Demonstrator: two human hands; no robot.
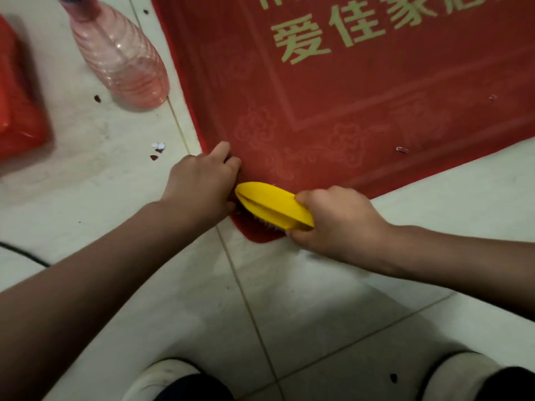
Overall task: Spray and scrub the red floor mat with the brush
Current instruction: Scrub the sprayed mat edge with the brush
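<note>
On the mat [347, 96], at its six o'clock corner, your right hand [338, 224] grips the brush [272, 204], bristles down; your left hand [199, 183], at the brush's nine o'clock, pinches the mat edge. The bottle [121, 56] stands at eleven o'clock. Scrubbing seems barely started; most of the mat is left.

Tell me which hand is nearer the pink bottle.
Left. The left hand holds the edge of the red mat, below and right of the pink bottle; the right hand grips the yellow brush at the mat's near corner, farther right.
</note>
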